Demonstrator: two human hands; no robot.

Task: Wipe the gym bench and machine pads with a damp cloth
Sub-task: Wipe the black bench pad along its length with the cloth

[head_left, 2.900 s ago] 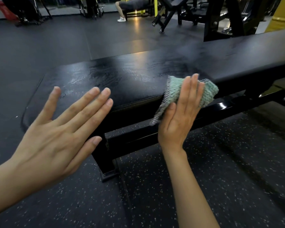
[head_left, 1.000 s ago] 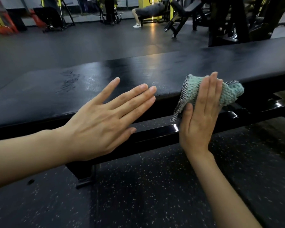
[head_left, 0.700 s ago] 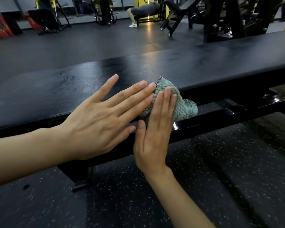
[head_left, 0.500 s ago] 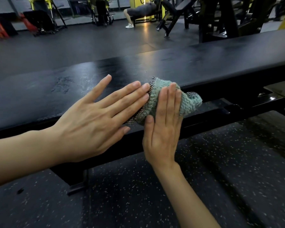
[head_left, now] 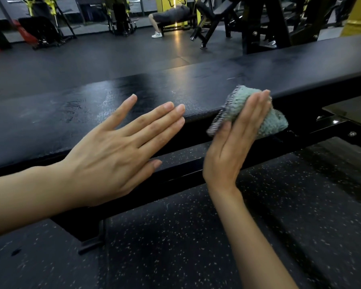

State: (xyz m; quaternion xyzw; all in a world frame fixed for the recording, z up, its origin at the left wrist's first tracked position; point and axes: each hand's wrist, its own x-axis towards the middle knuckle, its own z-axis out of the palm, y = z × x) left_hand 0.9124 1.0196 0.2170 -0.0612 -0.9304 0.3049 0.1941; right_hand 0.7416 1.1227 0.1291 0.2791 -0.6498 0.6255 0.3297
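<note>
the left hand (head_left: 113,159) is flat with the back up, its fingers straight and slightly spread, holding nothing. it lies over the near edge of the black gym bench (head_left: 196,86), fingertips toward the right; whether it touches the pad cannot be told. wet streaks shine on the pad beyond this hand. below its wrist a black bench foot (head_left: 90,245) stands on the speckled rubber floor (head_left: 175,247). to the right, well apart from the left fingertips, the right hand (head_left: 233,142) stands upright, fingers straight and together, pressing a bunched green cloth (head_left: 276,124) against the near side edge of the bench pad. the cloth bulges out past the right side of that hand, with a dark woven hem showing just above the thumb.
</note>
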